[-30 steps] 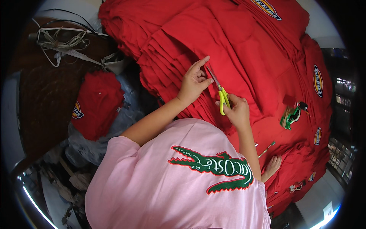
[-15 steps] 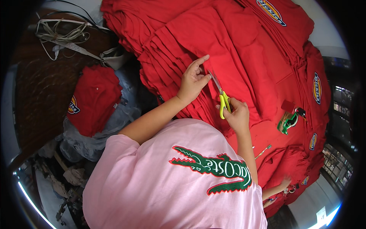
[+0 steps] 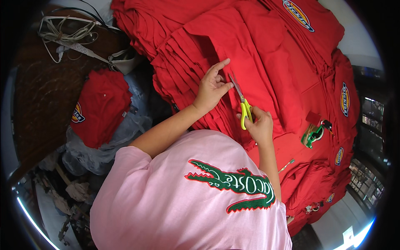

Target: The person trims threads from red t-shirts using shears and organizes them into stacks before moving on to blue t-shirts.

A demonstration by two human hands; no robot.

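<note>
In my right hand (image 3: 261, 125) is a pair of scissors (image 3: 245, 114) with yellow-green handles. Their narrow metal blades point up and left, slightly apart. My left hand (image 3: 212, 86) is at the edge of a red garment (image 3: 246, 54), just left of the blade tips. Its index finger and thumb reach onto the cloth, while the other fingers curl in at the edge and are partly hidden. The garment lies on top of a layered stack of red garments (image 3: 177, 62).
More red garments with oval patches (image 3: 344, 100) lie along the right. A green tape dispenser (image 3: 311, 135) and a small thin tool (image 3: 287, 164) rest on red cloth. On the left are a red bundle (image 3: 102, 108), clear plastic bags (image 3: 93, 156) and coiled cables (image 3: 66, 33).
Another person's hand at the lower right has gone out of view. My hands and the scissors stay almost in place; the surroundings shift slightly with the camera.
</note>
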